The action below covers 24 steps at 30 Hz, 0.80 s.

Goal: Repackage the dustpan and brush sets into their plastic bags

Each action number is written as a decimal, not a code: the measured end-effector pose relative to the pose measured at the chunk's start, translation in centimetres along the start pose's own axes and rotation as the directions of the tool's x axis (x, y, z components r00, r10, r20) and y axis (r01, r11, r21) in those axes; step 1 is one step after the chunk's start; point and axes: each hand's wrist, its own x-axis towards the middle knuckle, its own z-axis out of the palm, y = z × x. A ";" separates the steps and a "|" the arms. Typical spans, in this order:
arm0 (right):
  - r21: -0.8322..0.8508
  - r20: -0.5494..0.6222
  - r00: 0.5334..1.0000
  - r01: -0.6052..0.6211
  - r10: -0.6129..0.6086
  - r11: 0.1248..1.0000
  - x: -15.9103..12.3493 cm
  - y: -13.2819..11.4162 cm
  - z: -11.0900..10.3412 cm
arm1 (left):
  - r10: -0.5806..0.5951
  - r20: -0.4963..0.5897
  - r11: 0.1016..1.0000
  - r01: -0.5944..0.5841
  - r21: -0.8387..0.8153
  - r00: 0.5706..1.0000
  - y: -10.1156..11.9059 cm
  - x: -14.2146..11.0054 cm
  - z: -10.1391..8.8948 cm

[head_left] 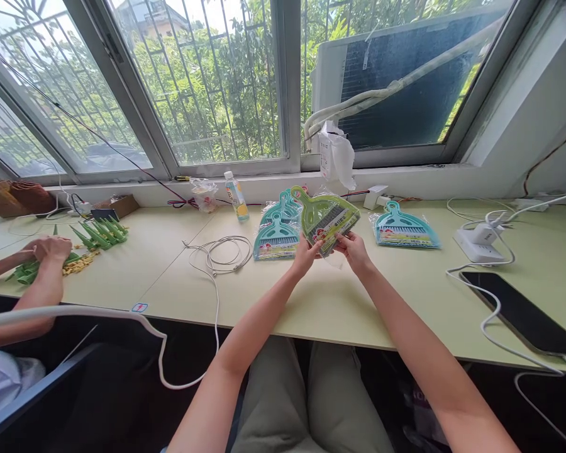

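Between my two hands is a green dustpan and brush set (327,217) in clear plastic wrap with a printed label, held tilted above the table. My left hand (306,255) grips its lower left edge, thumb on the front. On the lower right edge, my right hand (355,251) is closed, its thumb also on the label side. Left of it lie several teal dustpan sets (277,238), overlapping and partly hidden behind the green one. A further teal dustpan set (402,226) in plastic lies flat to the right.
Coiled grey cable (226,255) lies left of the dustpans. A drink bottle (237,198) stands near the window. On the right are a power strip (481,242), a black phone (523,308) and trailing white cords. At far left, another person's hands (49,248) work among green pointed pieces (104,234).
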 end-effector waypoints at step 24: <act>-0.750 0.307 0.680 0.603 -0.666 0.271 1.3 -2.4 -3.1 | -0.303 -0.141 0.931 0.261 -0.256 0.943 3.6 1.5 -5.8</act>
